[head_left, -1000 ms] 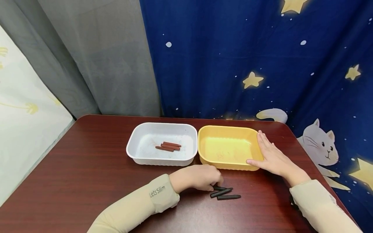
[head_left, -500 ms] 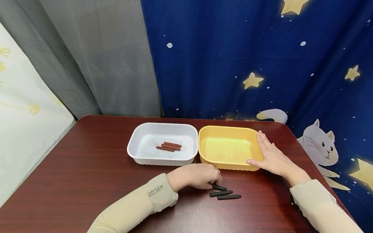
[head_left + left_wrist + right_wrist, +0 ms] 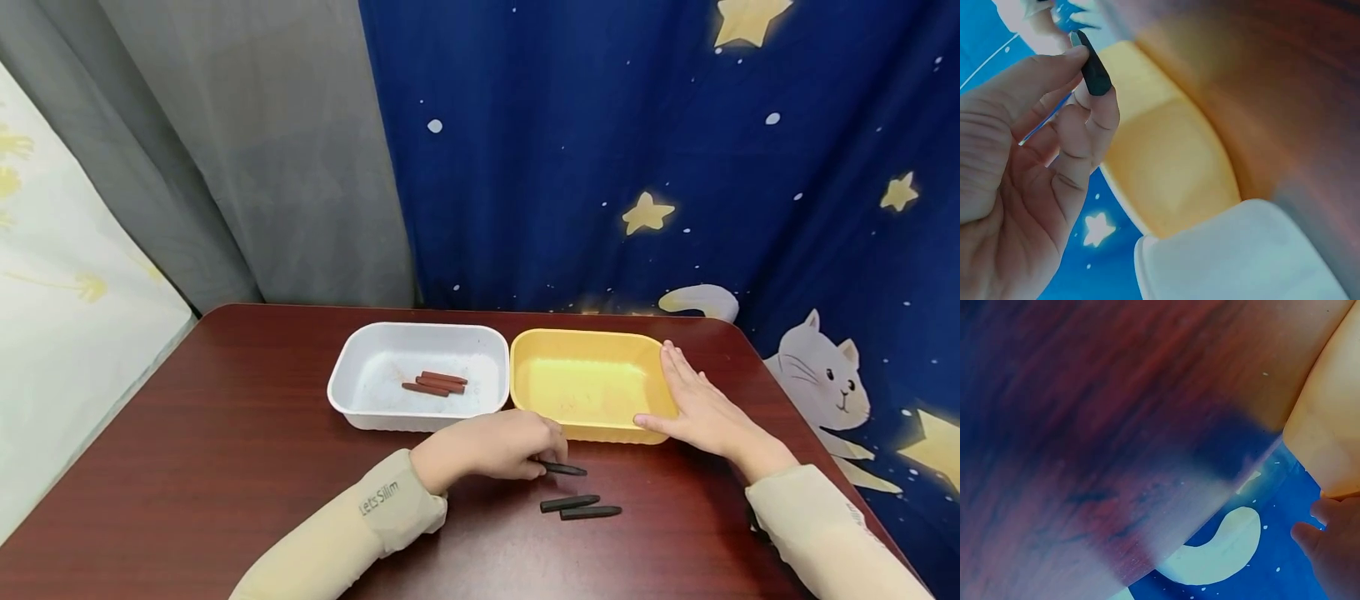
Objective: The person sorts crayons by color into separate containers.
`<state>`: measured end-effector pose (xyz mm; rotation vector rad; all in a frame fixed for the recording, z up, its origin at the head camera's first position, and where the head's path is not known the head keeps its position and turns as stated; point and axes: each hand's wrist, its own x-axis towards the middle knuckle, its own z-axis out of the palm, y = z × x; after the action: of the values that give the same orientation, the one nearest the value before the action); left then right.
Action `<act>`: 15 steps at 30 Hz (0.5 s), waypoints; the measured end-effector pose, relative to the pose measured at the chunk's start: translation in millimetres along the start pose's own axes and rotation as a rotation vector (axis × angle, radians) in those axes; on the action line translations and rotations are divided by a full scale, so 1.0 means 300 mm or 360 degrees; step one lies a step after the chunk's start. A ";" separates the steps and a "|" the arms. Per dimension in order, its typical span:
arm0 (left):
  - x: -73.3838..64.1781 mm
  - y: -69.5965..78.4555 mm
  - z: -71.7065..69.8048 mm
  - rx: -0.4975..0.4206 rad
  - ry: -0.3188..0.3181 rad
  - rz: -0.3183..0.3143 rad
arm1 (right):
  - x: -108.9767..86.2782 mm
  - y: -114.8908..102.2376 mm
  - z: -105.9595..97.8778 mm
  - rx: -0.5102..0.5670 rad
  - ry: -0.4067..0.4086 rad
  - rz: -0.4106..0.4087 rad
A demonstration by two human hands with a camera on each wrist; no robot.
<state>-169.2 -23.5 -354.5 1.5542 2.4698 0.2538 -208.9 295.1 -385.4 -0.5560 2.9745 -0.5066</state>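
Note:
My left hand [image 3: 498,446] pinches a black crayon [image 3: 564,469] between thumb and fingers, just in front of the yellow bin. The left wrist view shows the same black crayon [image 3: 1095,67] held at the fingertips. Two more black crayons [image 3: 591,512] lie side by side on the table, nearer to me. With straight fingers, my right hand [image 3: 708,412] rests against the right end of the yellow bin [image 3: 592,432], thumb over its front rim. Several red-brown crayons [image 3: 441,382] lie inside the white bin [image 3: 416,422], left of the yellow one.
The dark red wooden table [image 3: 247,450] carries both bins, which stand side by side near its back edge. Behind it hang a grey curtain [image 3: 300,150] and a blue curtain [image 3: 525,167] with stars and a cat.
My left hand has lifted one black crayon off the small group and moved it slightly back and left, toward the bins. My right hand stays at the yellow bin.

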 end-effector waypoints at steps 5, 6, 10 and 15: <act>-0.006 -0.005 -0.033 -0.0019 0.0097 -0.0010 | 0.001 0.004 0.001 -0.0010 0.0007 -0.0001; -0.005 -0.008 -0.040 -0.0022 0.0118 -0.0003 | 0.002 0.004 0.001 -0.0010 0.0007 -0.0002; 0.010 -0.028 -0.055 -0.0046 0.0194 0.0035 | 0.000 0.006 0.000 -0.0011 0.0006 -0.0005; 0.026 -0.058 -0.071 -0.0122 0.0254 0.0034 | 0.001 0.004 0.003 -0.0008 0.0012 -0.0012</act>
<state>-193.3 -24.7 -339.1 1.5864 2.5290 0.4881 -209.3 295.8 -386.5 -0.5675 2.9826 -0.5032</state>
